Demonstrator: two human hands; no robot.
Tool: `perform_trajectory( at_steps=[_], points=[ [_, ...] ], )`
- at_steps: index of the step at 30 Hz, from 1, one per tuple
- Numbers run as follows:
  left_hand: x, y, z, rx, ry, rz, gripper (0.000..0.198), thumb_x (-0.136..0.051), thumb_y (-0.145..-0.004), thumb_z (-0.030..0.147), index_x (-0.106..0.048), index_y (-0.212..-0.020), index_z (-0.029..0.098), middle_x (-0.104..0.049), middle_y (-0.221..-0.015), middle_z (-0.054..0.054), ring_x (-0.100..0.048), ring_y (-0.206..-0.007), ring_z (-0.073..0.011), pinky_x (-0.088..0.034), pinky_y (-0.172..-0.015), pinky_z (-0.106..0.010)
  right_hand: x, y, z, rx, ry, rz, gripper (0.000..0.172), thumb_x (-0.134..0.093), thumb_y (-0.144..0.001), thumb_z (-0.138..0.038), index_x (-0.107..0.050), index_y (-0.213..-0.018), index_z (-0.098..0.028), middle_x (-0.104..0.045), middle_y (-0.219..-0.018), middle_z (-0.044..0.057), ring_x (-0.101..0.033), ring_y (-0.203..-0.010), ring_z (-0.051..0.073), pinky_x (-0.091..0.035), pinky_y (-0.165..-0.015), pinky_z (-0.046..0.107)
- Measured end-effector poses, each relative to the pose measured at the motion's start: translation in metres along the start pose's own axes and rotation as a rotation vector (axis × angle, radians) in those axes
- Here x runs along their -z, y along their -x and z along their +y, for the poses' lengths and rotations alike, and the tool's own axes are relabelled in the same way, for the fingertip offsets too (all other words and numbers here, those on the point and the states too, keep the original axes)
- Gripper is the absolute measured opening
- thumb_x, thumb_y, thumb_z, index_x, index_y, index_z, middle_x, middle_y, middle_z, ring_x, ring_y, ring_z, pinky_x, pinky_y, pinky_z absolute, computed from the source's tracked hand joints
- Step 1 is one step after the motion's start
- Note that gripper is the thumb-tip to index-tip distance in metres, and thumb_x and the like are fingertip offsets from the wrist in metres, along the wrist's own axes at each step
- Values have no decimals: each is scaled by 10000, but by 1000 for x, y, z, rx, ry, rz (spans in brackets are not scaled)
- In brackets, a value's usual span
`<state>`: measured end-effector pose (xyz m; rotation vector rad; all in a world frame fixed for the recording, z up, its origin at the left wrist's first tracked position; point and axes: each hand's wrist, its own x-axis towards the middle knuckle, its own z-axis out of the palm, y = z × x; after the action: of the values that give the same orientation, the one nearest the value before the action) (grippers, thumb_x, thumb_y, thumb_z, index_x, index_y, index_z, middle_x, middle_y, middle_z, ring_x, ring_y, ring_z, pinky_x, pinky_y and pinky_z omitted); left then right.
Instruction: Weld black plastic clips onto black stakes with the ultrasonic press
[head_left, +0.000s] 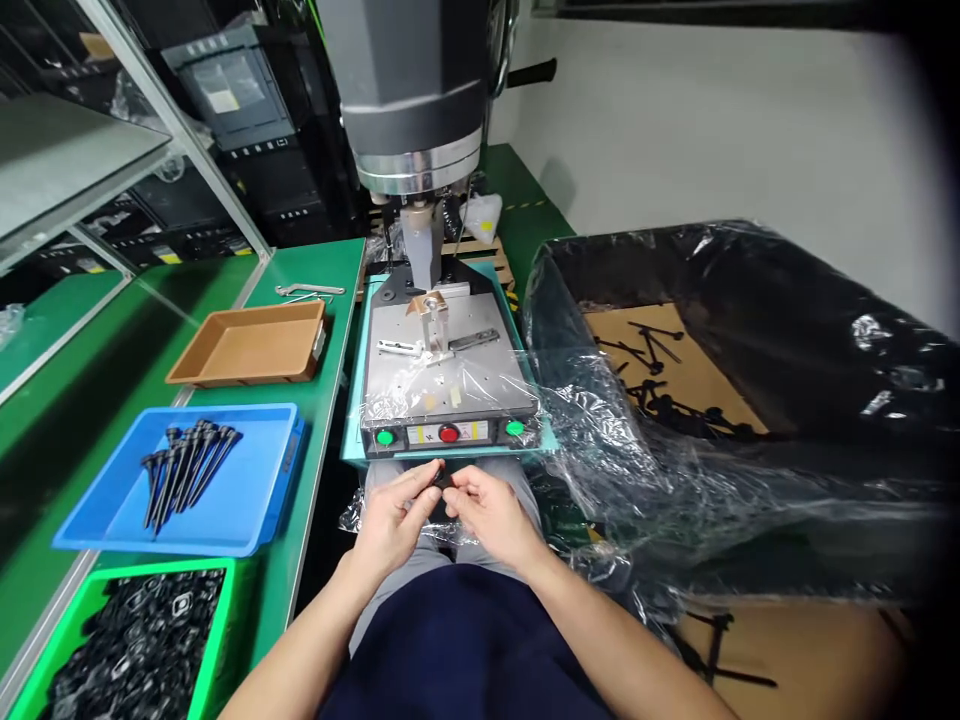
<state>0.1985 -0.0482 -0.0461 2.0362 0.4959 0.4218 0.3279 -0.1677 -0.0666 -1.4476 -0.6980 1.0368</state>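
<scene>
My left hand and my right hand meet above my lap, just in front of the machine base. Between their fingertips is a small black plastic part, pinched from both sides. Fingers cover most of it, so its full shape is hidden. Beyond my hands stands a press with a grey head and a tapered metal horn. Under the horn, a metal fixture sits on the steel plate. Green buttons and a red button line the base's front.
On the green bench at left stand a brown tray, a blue tray with several black stemmed parts, and a green bin of small black parts. Wrenches lie behind. At right, a plastic-lined box holds black stemmed parts.
</scene>
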Motion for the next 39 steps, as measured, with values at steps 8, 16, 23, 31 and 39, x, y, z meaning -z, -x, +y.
perform_trajectory(
  at_steps=[8,16,23,31,39],
  points=[
    [-1,3,-9,-89,-63,60,347,-511,-927,268,-618,-1255,227,-634,-1279,-52,-585,-1194,-197,-465,-1052,-373,-5,-2,-4,12,95,35,214,-590,-839,-404,-552,-819,-195,-616,-673,-4,-468,-478,93,-366,-452,223],
    [1,5,-5,43,169,77,302,-578,-887,287,-683,-1166,237,-681,-1203,-50,-622,-1140,-213,-483,-1019,-360,-4,-4,-7,-123,-156,-117,326,-633,-808,-491,-528,-817,-182,-602,-649,-7,-378,-414,63,-266,-393,209],
    [3,0,-3,334,601,127,300,-711,-776,347,-746,-1027,187,-726,-1086,-90,-683,-1007,-274,-549,-896,-408,-9,-3,-7,-98,-73,-121,304,-608,-822,-491,-548,-820,-193,-607,-634,-8,-405,-423,84,-303,-416,232],
    [-2,4,-6,297,555,138,300,-717,-774,323,-735,-1049,203,-687,-1182,-96,-622,-1136,-270,-481,-1004,-436,-11,-6,-6,-44,59,-37,223,-609,-821,-415,-575,-808,-195,-610,-648,-8,-467,-461,102,-360,-438,239],
    [-4,-11,-9,48,324,225,275,-595,-876,308,-704,-1118,239,-619,-1294,-85,-558,-1216,-226,-415,-1075,-424,-14,-26,-12,60,-208,-166,355,-591,-868,-441,-562,-1117,-190,-550,-701,-21,-503,-561,105,-402,-494,233]
  ],
)
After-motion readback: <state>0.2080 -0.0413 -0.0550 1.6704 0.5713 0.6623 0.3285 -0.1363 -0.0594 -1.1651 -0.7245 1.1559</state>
